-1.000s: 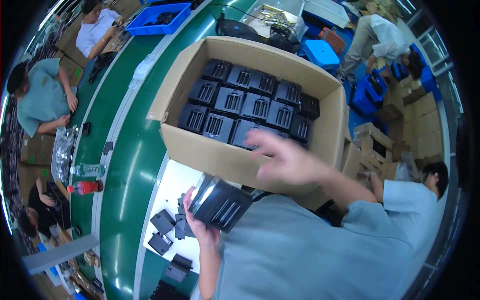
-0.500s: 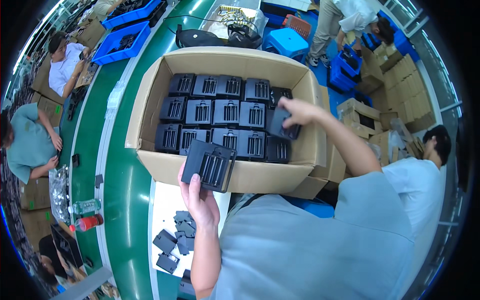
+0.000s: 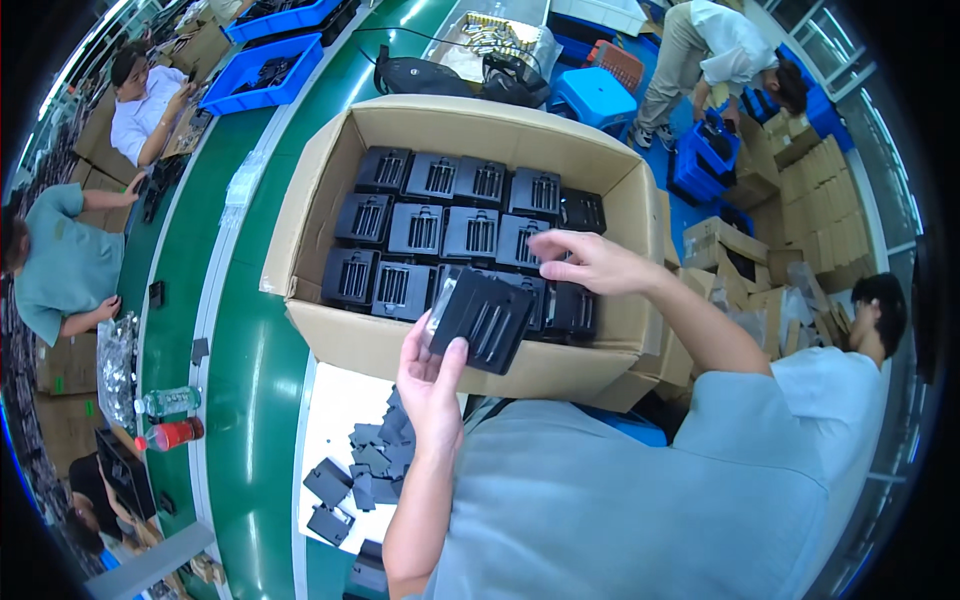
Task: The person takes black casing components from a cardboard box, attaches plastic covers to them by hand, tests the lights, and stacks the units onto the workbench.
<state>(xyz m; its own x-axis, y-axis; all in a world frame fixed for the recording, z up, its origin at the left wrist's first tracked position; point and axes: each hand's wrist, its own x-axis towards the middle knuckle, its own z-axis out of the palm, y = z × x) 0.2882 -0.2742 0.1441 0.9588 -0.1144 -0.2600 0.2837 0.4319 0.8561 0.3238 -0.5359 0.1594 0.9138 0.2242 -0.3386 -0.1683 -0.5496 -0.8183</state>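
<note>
My left hand [image 3: 432, 377] holds a black slotted plastic housing [image 3: 483, 318] tilted just over the near wall of an open cardboard box [image 3: 400, 345]. Several identical black housings [image 3: 430, 228] stand in rows inside the box. My right hand [image 3: 580, 262] reaches in over the right end of the rows, fingers spread, holding nothing, close to the housings there. A heap of smaller black parts [image 3: 368, 466] lies on a white sheet [image 3: 340, 400] below the box.
The box sits on a green conveyor belt [image 3: 250, 380]. Two bottles [image 3: 170, 418] stand at its left edge. Seated people work at the left and right. Blue crates [image 3: 275, 30], a blue stool [image 3: 598, 98] and stacked cartons [image 3: 800, 200] surround the line.
My left hand lifted the housing higher and to the right, over the box's near wall. My right hand drew back leftward from the box's right end and now hovers above the rows.
</note>
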